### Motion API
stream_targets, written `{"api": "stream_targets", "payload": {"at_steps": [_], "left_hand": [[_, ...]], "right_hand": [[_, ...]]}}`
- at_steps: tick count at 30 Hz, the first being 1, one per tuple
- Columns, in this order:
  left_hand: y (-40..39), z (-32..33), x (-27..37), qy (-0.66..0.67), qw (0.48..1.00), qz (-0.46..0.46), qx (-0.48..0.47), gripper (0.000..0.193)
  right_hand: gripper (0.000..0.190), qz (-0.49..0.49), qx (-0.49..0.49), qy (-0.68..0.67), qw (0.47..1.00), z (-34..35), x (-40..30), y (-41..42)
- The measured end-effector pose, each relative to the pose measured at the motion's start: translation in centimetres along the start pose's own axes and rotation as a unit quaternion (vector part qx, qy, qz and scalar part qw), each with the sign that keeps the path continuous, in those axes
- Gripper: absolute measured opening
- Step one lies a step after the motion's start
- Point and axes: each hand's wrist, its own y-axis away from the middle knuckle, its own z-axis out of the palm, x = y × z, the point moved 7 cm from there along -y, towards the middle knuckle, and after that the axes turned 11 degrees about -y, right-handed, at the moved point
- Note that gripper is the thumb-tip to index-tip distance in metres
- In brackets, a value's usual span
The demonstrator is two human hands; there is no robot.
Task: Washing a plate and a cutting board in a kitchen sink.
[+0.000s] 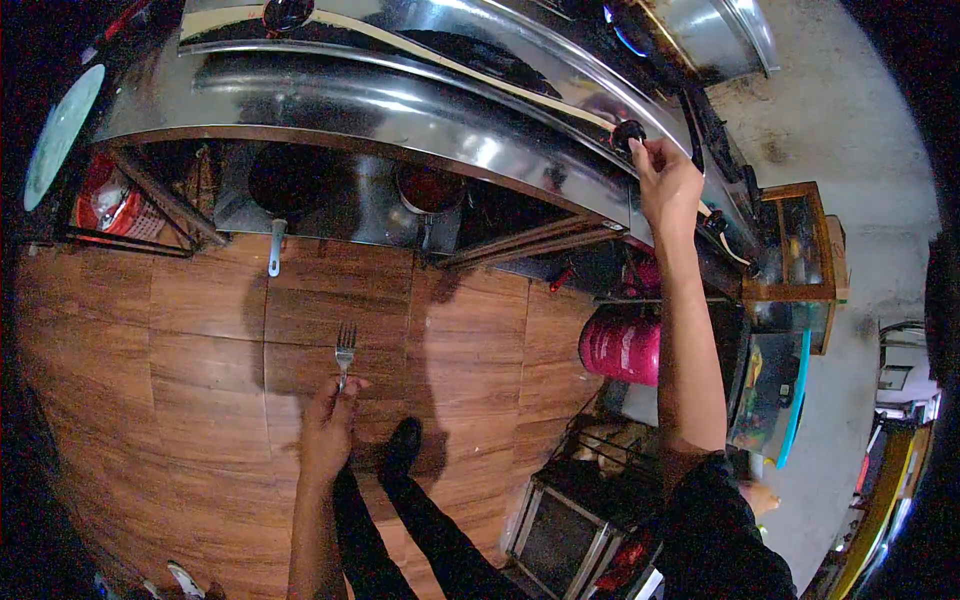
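My left hand (328,424) holds a metal fork (346,346) by its handle, tines pointing away from me, above the wood-patterned floor. My right arm is stretched out to a stainless steel gas stove (420,112). The fingers of my right hand (671,184) pinch a black control knob (628,135) on its front panel. Behind that knob a blue flame (628,36) burns beneath a large metal pot (701,37). Two more black knobs, one at the left (288,15) and one at the right (713,220), sit along the same cream strip.
On the shelf under the stove are a dark frying pan (296,180) with its handle jutting out, a saucepan (429,187) and a red basket (120,206). A pink container (619,346) stands below my right forearm. An oven-like appliance (562,532) is near my legs.
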Motion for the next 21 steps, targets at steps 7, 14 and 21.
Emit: {"api": "stream_targets", "payload": {"at_steps": [7,14,21], "left_hand": [[0.2,0.1,0.4,-0.030,0.999,0.008,0.038,0.027],[0.4,0.2,0.2,-0.020,1.000,-0.011,0.007,0.027],[-0.2,0.2,-0.4,-0.043,0.999,0.000,-0.004,0.028]], "right_hand": [[0.029,-0.012,0.012,-0.026,1.000,0.0,0.0,0.0],[0.030,-0.011,0.017,-0.023,1.000,-0.1,-0.4,0.3],[0.030,-0.015,0.016,-0.009,1.000,0.1,0.1,0.1]]}}
